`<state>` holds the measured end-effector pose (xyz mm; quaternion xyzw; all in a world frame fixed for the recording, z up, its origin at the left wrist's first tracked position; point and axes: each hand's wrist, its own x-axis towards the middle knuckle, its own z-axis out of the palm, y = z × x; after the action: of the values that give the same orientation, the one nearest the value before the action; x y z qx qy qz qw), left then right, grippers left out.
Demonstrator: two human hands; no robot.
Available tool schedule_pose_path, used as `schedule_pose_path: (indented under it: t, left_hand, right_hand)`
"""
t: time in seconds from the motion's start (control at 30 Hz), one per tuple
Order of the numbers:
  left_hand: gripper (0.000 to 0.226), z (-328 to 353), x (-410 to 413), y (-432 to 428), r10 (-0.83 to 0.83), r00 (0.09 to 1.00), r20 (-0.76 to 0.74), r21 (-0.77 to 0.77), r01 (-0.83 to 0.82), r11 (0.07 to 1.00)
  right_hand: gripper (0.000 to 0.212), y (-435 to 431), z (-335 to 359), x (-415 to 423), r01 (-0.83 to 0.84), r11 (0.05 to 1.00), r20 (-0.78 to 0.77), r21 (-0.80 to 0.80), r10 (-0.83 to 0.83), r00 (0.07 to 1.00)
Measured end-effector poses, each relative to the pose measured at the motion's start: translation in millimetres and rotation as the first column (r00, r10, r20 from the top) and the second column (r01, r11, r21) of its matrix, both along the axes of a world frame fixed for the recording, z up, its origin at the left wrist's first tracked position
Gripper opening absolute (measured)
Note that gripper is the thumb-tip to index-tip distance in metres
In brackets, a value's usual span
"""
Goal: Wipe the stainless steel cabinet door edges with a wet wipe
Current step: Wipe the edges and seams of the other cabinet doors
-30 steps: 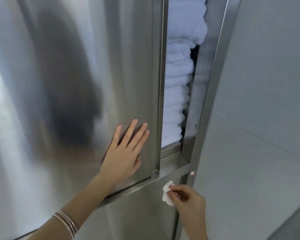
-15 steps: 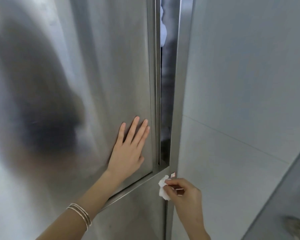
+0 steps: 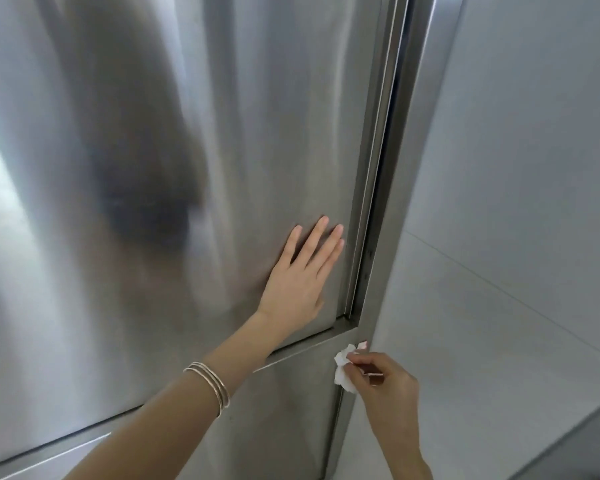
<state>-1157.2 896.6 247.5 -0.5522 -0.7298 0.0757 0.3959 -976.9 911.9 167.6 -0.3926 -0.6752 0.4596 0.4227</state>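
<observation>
The stainless steel cabinet door point(image 3: 222, 150) fills the left and middle of the head view, nearly flush with its steel frame point(image 3: 426, 140); only a narrow dark gap runs along its right edge. My left hand point(image 3: 300, 278) presses flat on the door near its lower right corner, fingers straight. My right hand point(image 3: 383, 379) sits just below that corner and pinches a crumpled white wet wipe point(image 3: 343, 370) beside the frame's lower part. Whether the wipe touches the metal is unclear.
A lower steel panel point(image 3: 284, 420) continues beneath the door's bottom ledge. A pale grey tiled wall point(image 3: 520, 202) stands immediately right of the frame. Thin bangles point(image 3: 210, 384) circle my left wrist.
The door has swung from partly open, with stacked white towels showing inside, to almost shut under my left hand. My right hand has kept hold of the wipe below the corner.
</observation>
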Motion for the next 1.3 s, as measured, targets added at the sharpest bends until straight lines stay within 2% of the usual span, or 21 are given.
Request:
schedule_pose_path:
  t: [0.07,0.13,0.2,0.27,0.37,0.47,0.53,0.63,0.77,0.87,0.97,1.1,1.3]
  left_hand:
    - [0.090,6.6,4.1,-8.0,-0.042,0.999,0.016,-0.028,0.043,0.999]
    - [0.082,10.3,8.6,-24.0,-0.152,0.982,0.115,-0.023,0.156,0.988]
    - [0.071,7.0,14.0,-52.3,-0.255,0.912,0.320,0.097,0.237,0.967]
    - [0.058,-3.5,19.8,-94.7,-0.291,0.856,0.428,0.206,0.221,0.953]
    - [0.047,-24.1,30.1,-171.2,-0.165,0.859,0.485,0.209,0.069,0.975]
    - [0.048,-45.6,45.5,-253.4,-0.013,0.844,0.536,0.171,-0.093,0.981]
    - [0.050,-60.7,62.3,-309.2,0.095,0.820,0.564,0.132,-0.203,0.970]
    - [0.049,-85.1,94.0,-391.8,0.284,0.740,0.609,0.020,-0.373,0.928]
    - [0.046,-111.0,140.5,-497.4,0.467,0.596,0.653,-0.128,-0.521,0.844]
    - [0.047,-121.9,174.1,-565.3,0.530,0.530,0.662,-0.169,-0.584,0.794]
    - [0.049,-126.8,202.4,-619.8,0.579,0.463,0.671,-0.225,-0.617,0.754]
    - [0.048,-131.2,215.8,-670.0,0.602,0.428,0.674,-0.249,-0.636,0.731]
    - [0.049,-142.0,193.1,-704.6,0.578,0.409,0.706,-0.220,-0.649,0.728]
  right_hand:
    - [0.030,-4.9,2.0,-2.2,-0.048,0.999,0.026,-0.018,0.048,0.999]
    - [0.029,-12.7,4.1,-2.8,-0.092,0.996,0.061,-0.013,0.093,0.994]
    - [0.029,-24.4,5.5,-1.8,-0.127,0.992,0.088,0.006,0.126,0.988]
    - [0.030,-40.3,4.7,0.2,-0.156,0.988,0.092,0.015,0.154,0.984]
    - [0.031,-74.0,1.0,2.4,-0.221,0.975,0.096,0.002,0.220,0.971]
    - [0.038,-123.2,-2.5,2.0,-0.339,0.940,0.135,0.044,0.331,0.934]
    - [0.035,-164.0,-5.4,2.5,-0.424,0.903,0.157,0.060,0.411,0.898]
    - [0.017,-232.0,-17.5,7.2,-0.535,0.845,0.176,0.004,0.526,0.832]
    - [0.013,-327.0,-41.6,28.7,-0.625,0.780,0.267,0.011,0.600,0.754]
    - [0.010,-391.3,-55.5,50.0,-0.697,0.713,0.342,0.076,0.638,0.690]
    - [0.010,-443.6,-64.4,60.3,-0.739,0.665,0.352,0.107,0.670,0.653]
    - [0.010,-490.8,-67.4,59.8,-0.769,0.603,0.386,0.212,0.671,0.633]
    - [0.011,-512.1,-74.2,36.2,-0.768,0.618,0.394,0.168,0.672,0.628]
